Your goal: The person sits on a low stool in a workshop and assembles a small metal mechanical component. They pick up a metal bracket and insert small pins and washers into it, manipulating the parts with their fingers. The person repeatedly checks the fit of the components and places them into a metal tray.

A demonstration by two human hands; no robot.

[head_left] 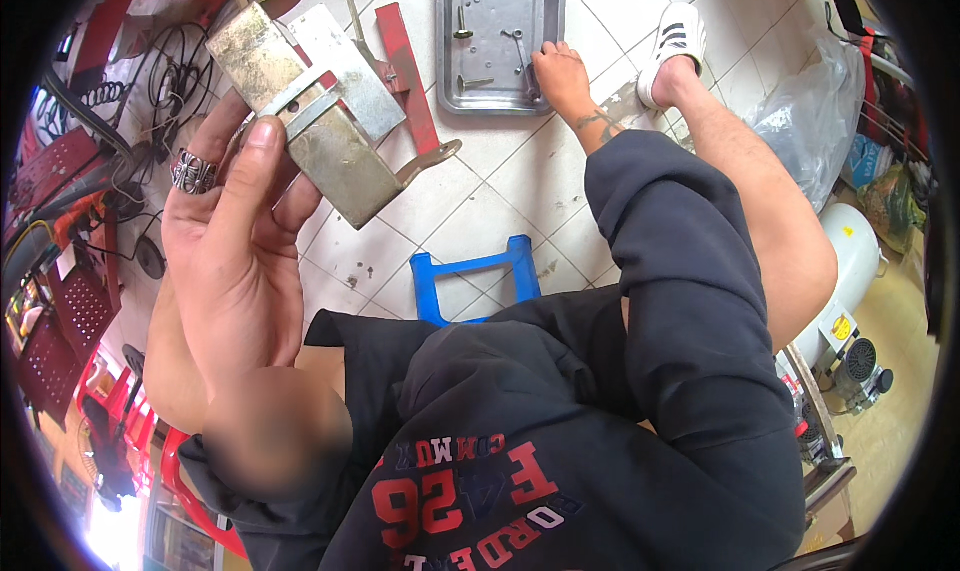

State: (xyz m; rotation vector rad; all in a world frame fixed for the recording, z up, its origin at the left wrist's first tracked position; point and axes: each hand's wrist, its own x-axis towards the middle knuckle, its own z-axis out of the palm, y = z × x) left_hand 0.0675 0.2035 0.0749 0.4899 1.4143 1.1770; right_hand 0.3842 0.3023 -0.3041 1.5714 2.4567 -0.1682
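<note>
My left hand, with a silver ring on one finger, is closed around a worn metal bracket made of flat plates. The thumb presses on its face, and the other fingers are partly behind it. A red metal bar shows beside the plates. My right hand is at the right rim of a grey metal tray, fingers curled inward; what they hold, if anything, is hidden. Inside the tray, a spanner lies close to those fingers. Bolts and small nuts lie to its left.
A blue plastic stool stands on the tiled floor between my legs. Black cables and red perforated metal panels are at the left. Clear plastic sheeting and a white tank are at the right, beyond my leg and white shoe.
</note>
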